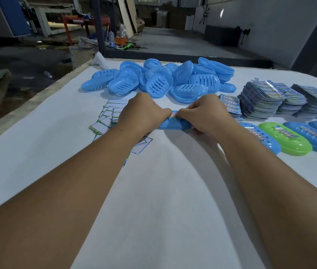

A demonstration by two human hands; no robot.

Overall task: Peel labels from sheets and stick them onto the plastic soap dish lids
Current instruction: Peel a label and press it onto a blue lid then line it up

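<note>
Pressing a label onto a blue lid, mid-batch

I saw the white-covered table (163,191) carrying a heap of unlabelled blue plastic soap dish parts (159,78) at upper centre, stacked printed label sheets (270,98) at right, and a few labelled lids (293,136) lower right, so much remained, I judged. At centre, my left hand (142,113) and right hand (206,115) gripped one blue oval lid (173,125), long axis left-right, fingers curled pressing its label (174,114).

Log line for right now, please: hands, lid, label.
left hand: holds blue lid | right hand: presses label onto lid | labelled lids: row at right | unlabelled pile: behind
</note>
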